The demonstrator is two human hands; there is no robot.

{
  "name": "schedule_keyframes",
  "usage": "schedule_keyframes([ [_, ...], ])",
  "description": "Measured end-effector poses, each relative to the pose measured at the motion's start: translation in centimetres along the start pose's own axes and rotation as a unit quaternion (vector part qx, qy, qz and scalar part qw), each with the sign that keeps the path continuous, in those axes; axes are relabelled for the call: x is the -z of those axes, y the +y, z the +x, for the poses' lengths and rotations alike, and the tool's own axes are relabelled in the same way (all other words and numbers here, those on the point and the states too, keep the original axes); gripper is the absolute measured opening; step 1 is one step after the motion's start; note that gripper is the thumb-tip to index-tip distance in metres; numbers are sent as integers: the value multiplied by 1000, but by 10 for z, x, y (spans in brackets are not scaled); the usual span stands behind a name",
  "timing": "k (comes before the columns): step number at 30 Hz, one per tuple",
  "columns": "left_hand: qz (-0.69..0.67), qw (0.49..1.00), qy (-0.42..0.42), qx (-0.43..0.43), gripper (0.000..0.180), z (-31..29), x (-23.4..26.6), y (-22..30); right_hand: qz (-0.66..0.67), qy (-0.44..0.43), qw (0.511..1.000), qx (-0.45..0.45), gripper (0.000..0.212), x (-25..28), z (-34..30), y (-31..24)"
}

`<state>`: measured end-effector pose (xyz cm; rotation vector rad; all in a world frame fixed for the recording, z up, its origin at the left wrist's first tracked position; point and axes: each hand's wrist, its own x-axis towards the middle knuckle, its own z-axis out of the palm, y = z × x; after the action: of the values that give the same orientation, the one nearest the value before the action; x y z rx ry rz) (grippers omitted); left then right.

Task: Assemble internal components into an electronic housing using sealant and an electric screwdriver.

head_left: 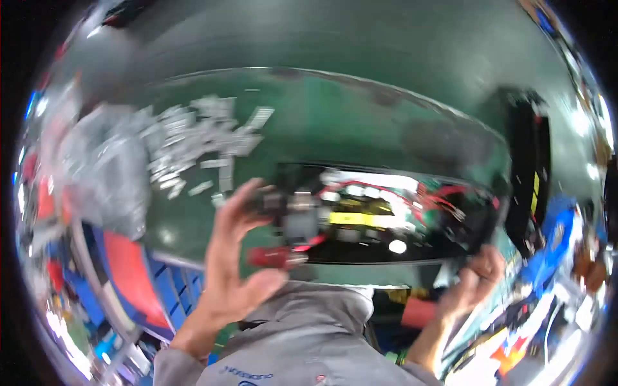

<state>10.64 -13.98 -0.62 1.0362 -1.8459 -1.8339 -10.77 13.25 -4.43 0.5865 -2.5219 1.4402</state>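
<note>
A long black open housing (373, 252) lies crosswise in front of me, blurred by motion. Red wires (444, 192), a yellow-wrapped part (360, 219) and bright pale parts show inside it. My left hand (230, 270) is at its left end, thumb and fingers spread apart. A dark round part (265, 202) sits by those fingertips, and a red cylindrical part (269, 257) lies between them and the thumb. At the housing's near right corner, my right hand (475, 278) has its fingers curled against the edge; they are smeared.
Many small pale strips (187, 141) are scattered on the green table (309, 116) at the left, beside a clear plastic bag (106, 170). Another long black housing (528, 167) stands at the right. Blue bins (174, 289) and a red panel (132, 276) are at lower left.
</note>
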Motion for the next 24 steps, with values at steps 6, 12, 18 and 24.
schedule_keyframes([
  [6, 149, 950, 66, -267, 60, -6, 0, -3, 7, -62, 998, -16, 37, 9, 55, -38],
  [12, 118, 937, 134, -301, 40, -28, 8, -17, -105, -332, 916, 200, 20, -73, 134, -120],
  [18, 294, 839, 352, -293, 21, 2, 108, -19, -118, -510, 823, 219, 19, -120, 160, -95],
  [24, 405, 831, 349, -150, 16, 29, 210, -49, -59, -512, 842, 160, 28, -136, 157, -97],
])
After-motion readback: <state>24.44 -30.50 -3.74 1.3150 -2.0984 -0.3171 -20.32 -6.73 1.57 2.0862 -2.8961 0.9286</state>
